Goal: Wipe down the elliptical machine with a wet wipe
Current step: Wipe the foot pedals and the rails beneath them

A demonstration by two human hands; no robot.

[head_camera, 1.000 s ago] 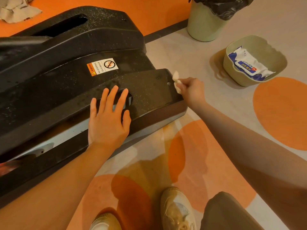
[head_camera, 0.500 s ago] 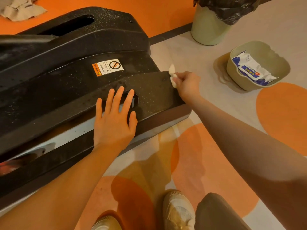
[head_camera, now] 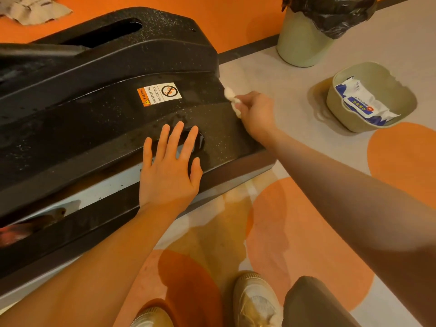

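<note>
The black housing of the elliptical machine [head_camera: 99, 114] fills the left of the head view, speckled with wet drops and carrying an orange and white warning sticker [head_camera: 159, 93]. My left hand [head_camera: 170, 168] lies flat on the housing's lower ledge with fingers straight, over an oval recess. My right hand [head_camera: 256, 110] grips a bunched white wet wipe [head_camera: 232, 100] and presses it against the housing's right end edge, just right of the sticker.
A pale green bowl [head_camera: 339, 114] on the grey floor to the right holds a blue and white pack of wipes [head_camera: 364, 102]. A green bin with a black liner [head_camera: 304, 36] stands behind it. My shoes [head_camera: 256, 300] are at the bottom. A crumpled cloth [head_camera: 33, 8] lies top left.
My right hand has slid the wipe up along the housing's end edge, from the lower corner toward the sticker level. The left hand has stayed flat in place.
</note>
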